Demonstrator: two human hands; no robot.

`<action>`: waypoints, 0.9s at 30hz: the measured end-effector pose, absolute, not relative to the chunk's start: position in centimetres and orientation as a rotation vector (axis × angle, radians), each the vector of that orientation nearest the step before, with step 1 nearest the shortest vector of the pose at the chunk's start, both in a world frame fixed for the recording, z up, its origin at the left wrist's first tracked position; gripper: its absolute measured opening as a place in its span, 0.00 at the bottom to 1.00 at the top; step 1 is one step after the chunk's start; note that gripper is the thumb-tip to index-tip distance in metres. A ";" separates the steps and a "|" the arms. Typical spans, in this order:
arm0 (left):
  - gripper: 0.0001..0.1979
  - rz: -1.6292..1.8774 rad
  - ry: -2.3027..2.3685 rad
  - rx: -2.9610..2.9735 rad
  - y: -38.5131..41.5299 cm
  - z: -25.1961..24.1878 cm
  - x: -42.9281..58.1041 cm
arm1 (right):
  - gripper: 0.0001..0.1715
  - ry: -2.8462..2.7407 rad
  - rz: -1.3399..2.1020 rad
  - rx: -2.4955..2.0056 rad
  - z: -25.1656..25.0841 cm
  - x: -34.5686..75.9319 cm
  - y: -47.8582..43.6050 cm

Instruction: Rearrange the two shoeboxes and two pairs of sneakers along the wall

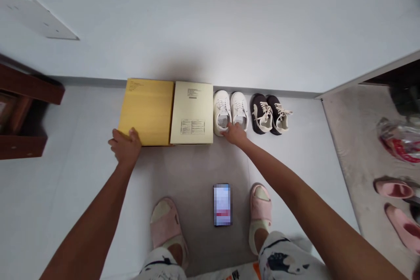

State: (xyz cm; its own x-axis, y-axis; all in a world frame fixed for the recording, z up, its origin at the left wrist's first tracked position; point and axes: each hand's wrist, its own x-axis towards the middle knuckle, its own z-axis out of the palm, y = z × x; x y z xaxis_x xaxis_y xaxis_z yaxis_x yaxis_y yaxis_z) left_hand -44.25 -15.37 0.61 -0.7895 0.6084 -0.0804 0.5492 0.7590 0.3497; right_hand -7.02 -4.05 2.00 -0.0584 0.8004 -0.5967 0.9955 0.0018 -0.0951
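Now the left hand point(126, 147) rests half-curled against the front corner of a yellow cardboard box point(146, 111), at top center of the frame, just beside a cream box point(192, 113). The right hand point(235, 134) lies partly open over the toes of white sneakers point(230, 111), near dark sneakers point(271, 114). Whether either hand grips, I cannot tell.

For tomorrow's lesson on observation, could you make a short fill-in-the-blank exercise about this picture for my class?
1. The left hand touches the front edge of the ____ box.
2. The right hand reaches the front of a ____ sneaker.
3. A phone lies between the person's two ____.
4. Seen from the person, the dark sneakers stand at the ____ end of the row.

Missing words: yellow; white; feet; right.
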 end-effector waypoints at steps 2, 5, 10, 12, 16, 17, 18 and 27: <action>0.44 0.347 2.724 1.230 -16.4 0.8 -42.8 | 0.29 1.917 -0.695 1.853 1.6 -6.1 -3.9; 0.39 0.226 2.302 1.855 -17.3 0.4 -41.5 | 0.26 1.976 -0.619 1.830 1.0 -4.0 -4.3; 0.35 0.272 2.096 2.014 -15.8 -0.5 -41.3 | 0.24 2.043 -0.528 1.781 0.6 -2.0 -4.7; 0.38 0.285 2.138 1.982 -15.1 -0.4 -41.4 | 0.24 2.069 -0.530 1.752 0.6 -1.8 -4.6; 0.37 0.242 2.165 1.977 -15.2 0.0 -41.2 | 0.22 2.102 -0.559 1.714 0.6 -1.4 -4.4; 0.37 0.235 2.176 1.967 -15.4 0.1 -41.0 | 0.23 2.106 -0.573 1.707 0.6 -1.2 -4.4; 0.38 0.235 2.189 1.953 -15.7 0.2 -40.7 | 0.25 2.110 -0.589 1.707 0.5 -0.9 -4.5; 0.29 0.430 1.750 2.201 -14.7 4.7 -29.5 | 0.29 2.061 -0.734 2.058 0.6 3.3 -5.2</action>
